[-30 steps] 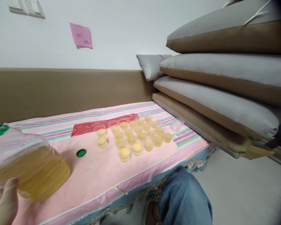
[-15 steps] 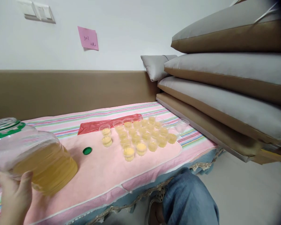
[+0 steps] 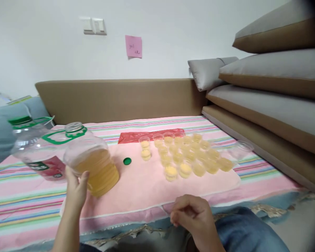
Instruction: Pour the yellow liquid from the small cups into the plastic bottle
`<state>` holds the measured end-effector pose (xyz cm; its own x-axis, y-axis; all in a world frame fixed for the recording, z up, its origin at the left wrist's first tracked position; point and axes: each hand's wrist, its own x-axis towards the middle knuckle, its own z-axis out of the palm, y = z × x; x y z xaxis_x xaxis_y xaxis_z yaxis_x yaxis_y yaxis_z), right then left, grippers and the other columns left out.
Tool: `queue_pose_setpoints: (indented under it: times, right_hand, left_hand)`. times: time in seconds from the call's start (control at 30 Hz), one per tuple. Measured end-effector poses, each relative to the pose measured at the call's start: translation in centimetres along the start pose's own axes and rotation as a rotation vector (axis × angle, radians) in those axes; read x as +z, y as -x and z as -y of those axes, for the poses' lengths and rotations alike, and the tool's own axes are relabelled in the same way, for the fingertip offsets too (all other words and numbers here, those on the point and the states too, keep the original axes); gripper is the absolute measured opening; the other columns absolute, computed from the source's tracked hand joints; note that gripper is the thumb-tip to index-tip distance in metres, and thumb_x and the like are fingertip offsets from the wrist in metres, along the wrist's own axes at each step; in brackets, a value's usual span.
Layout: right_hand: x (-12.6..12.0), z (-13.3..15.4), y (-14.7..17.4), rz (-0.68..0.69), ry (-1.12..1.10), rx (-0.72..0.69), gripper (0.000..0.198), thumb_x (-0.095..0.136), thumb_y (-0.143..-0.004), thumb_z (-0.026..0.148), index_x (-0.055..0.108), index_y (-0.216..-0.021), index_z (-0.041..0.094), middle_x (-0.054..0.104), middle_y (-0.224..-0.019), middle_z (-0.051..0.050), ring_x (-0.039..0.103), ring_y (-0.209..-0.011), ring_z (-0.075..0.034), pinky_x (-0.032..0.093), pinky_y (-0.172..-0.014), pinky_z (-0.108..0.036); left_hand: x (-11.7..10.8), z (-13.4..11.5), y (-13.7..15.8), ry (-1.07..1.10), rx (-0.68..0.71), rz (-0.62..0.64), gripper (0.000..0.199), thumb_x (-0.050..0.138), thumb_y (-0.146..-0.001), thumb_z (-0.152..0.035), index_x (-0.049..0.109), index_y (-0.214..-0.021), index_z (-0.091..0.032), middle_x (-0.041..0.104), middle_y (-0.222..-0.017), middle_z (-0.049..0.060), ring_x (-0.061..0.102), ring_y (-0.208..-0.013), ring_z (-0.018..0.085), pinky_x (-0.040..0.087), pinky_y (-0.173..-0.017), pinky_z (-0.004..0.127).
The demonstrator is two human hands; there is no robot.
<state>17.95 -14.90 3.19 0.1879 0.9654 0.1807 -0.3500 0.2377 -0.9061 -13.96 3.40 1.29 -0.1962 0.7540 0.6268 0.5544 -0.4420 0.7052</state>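
Note:
My left hand (image 3: pixel 77 185) grips the side of a clear plastic jug (image 3: pixel 102 171) of yellow liquid. The jug leans a little; its mouth is uncapped and its green carry handle sticks out to the left. A green cap (image 3: pixel 127 161) lies on the pink cloth just right of it. My right hand (image 3: pixel 190 213) hovers at the cloth's front edge with curled fingers, and nothing shows in it. Beyond that hand stand several clear cups (image 3: pixel 189 154) in rows, most with yellow liquid. Two cups (image 3: pixel 146 154) sit apart from them, one behind the other.
At the left is a second jug (image 3: pixel 36 147) with a green cap and pink label. A red plastic sheet (image 3: pixel 136 137) lies behind the cups, and clear empty cups (image 3: pixel 241 148) are at the right. Stacked grey-brown cushions (image 3: pixel 273 94) rise on the right.
The view has swung left, so the second jug now shows. My right hand has come into view. The jug in my left hand looks more upright than before.

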Motion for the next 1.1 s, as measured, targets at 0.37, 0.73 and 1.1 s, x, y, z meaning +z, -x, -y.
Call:
queue_pose_setpoints:
  times: [0.37,0.73,1.1]
  right_hand:
    - [4.3,-11.9,-12.6,-0.206,0.211,-0.007,0.066,0.077,-0.067,0.047,0.060,-0.126,0.023,0.057,-0.143,-0.015,0.055,-0.131,-0.033,0.047,-0.108,-0.049]
    - [3.0,-18.9,-20.3,-0.338,0.417,-0.052,0.069,0.076,-0.062,0.044,0.053,-0.122,0.022,0.062,-0.130,-0.012,0.058,-0.122,-0.031,0.043,-0.108,-0.051]
    - [5.5,-14.9,-17.8,-0.296,0.290,-0.134,0.062,0.082,-0.063,0.043,0.058,-0.116,0.020,0.064,-0.129,-0.014,0.062,-0.120,-0.031,0.048,-0.105,-0.051]
  left_hand:
    - [-1.1,-1.1,1.0,0.017,-0.070,0.089,0.079,0.054,-0.088,-0.059,0.027,-0.151,-0.020,0.036,-0.152,0.016,0.031,-0.145,0.032,0.020,-0.125,0.051]
    - [-1.1,-1.1,2.1,-0.006,-0.125,0.091,0.085,0.054,-0.087,-0.060,0.020,-0.155,-0.021,0.030,-0.157,0.017,0.025,-0.150,0.033,0.019,-0.125,0.053]
    - [-1.1,-1.3,2.0,-0.015,-0.165,0.094,0.088,0.054,-0.086,-0.063,0.020,-0.154,-0.019,0.031,-0.156,0.019,0.027,-0.148,0.035,0.021,-0.123,0.057]
